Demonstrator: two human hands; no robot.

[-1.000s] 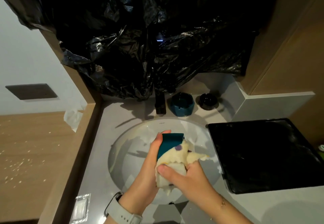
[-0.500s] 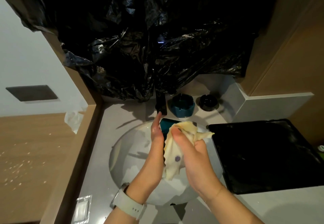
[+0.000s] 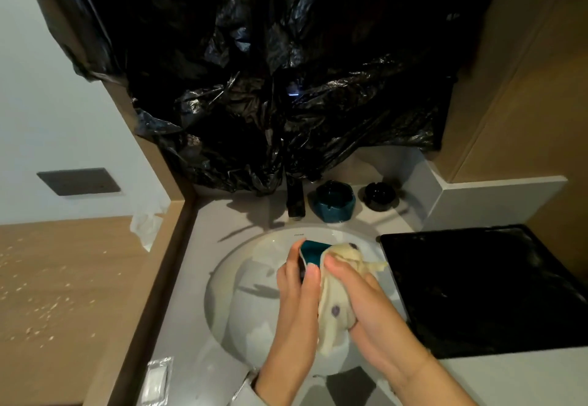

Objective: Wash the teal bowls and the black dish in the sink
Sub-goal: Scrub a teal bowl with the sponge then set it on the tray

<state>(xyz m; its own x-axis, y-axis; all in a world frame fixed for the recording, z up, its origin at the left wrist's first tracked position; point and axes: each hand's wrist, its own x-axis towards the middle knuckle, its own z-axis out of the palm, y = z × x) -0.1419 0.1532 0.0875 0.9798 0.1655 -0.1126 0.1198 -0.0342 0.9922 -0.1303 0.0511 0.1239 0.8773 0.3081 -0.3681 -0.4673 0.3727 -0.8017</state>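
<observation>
Over sink point(image 3: 229, 265), bowl point(image 3: 313, 251) in both hands' grip

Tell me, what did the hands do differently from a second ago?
Both hands carried the teal bowl and cloth farther back over the sink, and the cloth moved across it. Both kept their grip. The other teal bowl and black dish stayed put.

Teal bowl point(image 3: 313, 251) tilted above sink point(image 3: 241, 265), second teal bowl point(image 3: 333, 202) and black dish point(image 3: 380, 195) behind
</observation>
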